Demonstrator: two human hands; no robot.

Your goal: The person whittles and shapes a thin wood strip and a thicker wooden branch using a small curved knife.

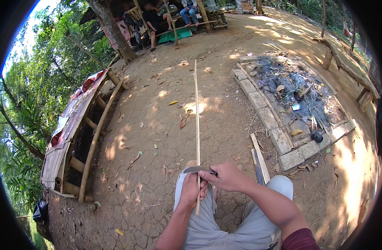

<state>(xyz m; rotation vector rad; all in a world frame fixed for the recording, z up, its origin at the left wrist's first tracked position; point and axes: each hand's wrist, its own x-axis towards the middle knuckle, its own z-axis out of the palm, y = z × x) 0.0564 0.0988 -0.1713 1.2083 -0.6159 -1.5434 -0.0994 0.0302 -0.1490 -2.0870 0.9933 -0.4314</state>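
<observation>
A long, thin strip of split bamboo stretches away from my lap over the dirt, its short near end showing below my hands. My left hand is closed around it near that end, above my left thigh. In my right hand is a knife with a dark handle. The blade points left and lies across the strip, just beyond my left fingers. My right thumb presses along the knife near the base of the blade. The two hands almost touch, and the exact contact of edge and strip is hidden.
Beside my right knee lie a pale bamboo slat and a dark, flat piece. A block-edged fire pit with ash is to the right. A bamboo bench stands left. Far off, people sit under a shelter by a tree trunk.
</observation>
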